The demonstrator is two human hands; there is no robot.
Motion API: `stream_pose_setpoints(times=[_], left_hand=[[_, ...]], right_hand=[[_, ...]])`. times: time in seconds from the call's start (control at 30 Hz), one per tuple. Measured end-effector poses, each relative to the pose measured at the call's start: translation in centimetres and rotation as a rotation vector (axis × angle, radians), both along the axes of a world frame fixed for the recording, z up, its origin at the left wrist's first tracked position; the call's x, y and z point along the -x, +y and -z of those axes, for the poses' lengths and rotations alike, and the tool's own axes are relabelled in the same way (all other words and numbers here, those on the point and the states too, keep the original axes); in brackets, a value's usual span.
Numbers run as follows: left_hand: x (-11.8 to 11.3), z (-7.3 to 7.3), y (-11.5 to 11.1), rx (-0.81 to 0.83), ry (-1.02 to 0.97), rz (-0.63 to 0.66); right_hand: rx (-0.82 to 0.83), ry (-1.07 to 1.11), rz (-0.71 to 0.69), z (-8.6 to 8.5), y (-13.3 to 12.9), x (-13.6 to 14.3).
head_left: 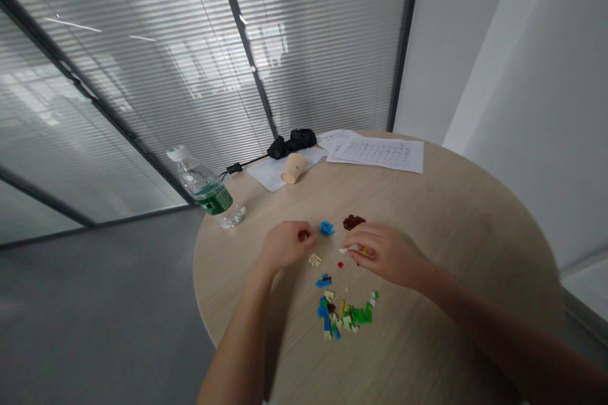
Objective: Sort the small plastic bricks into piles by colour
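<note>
My left hand [287, 244] is curled, with its fingertips near the small blue brick pile [327, 228] and the cream brick pile [315, 260]. What its fingers hold, if anything, is hidden. With thumb and forefinger, my right hand [387, 254] pinches a small white brick [343, 251]. Yellow bricks [365, 250] show between its fingers. Just beyond this hand lies a dark brown brick pile [353, 222]. A single red brick [341, 264] sits between the hands. Closer to me are blue bricks [323, 281] and a mixed heap with green bricks [361, 314].
Everything stands on a round wooden table [451, 215]. A clear bottle with a green label [209, 193] stands at the left edge. Toward the back are a paper cup on its side [294, 168], a black folded umbrella [292, 142] and printed sheets [380, 153]. Glass panels with blinds rise behind.
</note>
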State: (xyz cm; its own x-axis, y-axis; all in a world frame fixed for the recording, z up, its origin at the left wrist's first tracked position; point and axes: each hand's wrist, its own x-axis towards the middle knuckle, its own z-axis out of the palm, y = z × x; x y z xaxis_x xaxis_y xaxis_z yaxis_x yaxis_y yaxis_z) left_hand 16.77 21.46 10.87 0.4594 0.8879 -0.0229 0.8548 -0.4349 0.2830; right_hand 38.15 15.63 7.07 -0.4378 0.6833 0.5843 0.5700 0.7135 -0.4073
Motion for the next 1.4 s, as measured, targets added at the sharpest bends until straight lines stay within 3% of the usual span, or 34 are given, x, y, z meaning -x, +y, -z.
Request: stream_pose_setpoints(times=[0.07, 0.17, 0.33, 0.5, 0.63, 1.0, 1.23, 1.4], left_hand=[[1.1, -0.2, 0.7, -0.045, 0.130, -0.134], [2.2, -0.1, 1.4, -0.029, 0.225, -0.206], [2.3, 0.3, 1.5, 0.042, 0.297, -0.212], [2.1, 0.3, 1.4, 0.043, 0.326, -0.193], [2.1, 0.4, 1.4, 0.044, 0.330, -0.178], [2.1, 0.6, 1.5, 0.044, 0.302, -0.174], [1.5, 0.4, 1.2, -0.046, 0.242, -0.171], [0.6, 0.2, 0.7, -0.053, 0.173, -0.102]], right_hand=[[0.038, -0.042, -0.043, 0.0, -0.1, 0.0], [0.131, -0.146, -0.126, -0.3, -0.4, 0.2], [0.336, -0.281, -0.277, -0.8, -0.8, 0.3], [0.491, -0.337, -0.367, -0.2, -1.1, 0.1], [0.471, -0.349, -0.403, 0.1, -1.2, 0.2], [0.403, -0.376, -0.332, -0.5, -1.8, 0.9], [0.378, -0.389, -0.337, -0.2, -1.8, 1.1], [0.380, -0.377, -0.344, 0.0, -1.7, 1.1]])
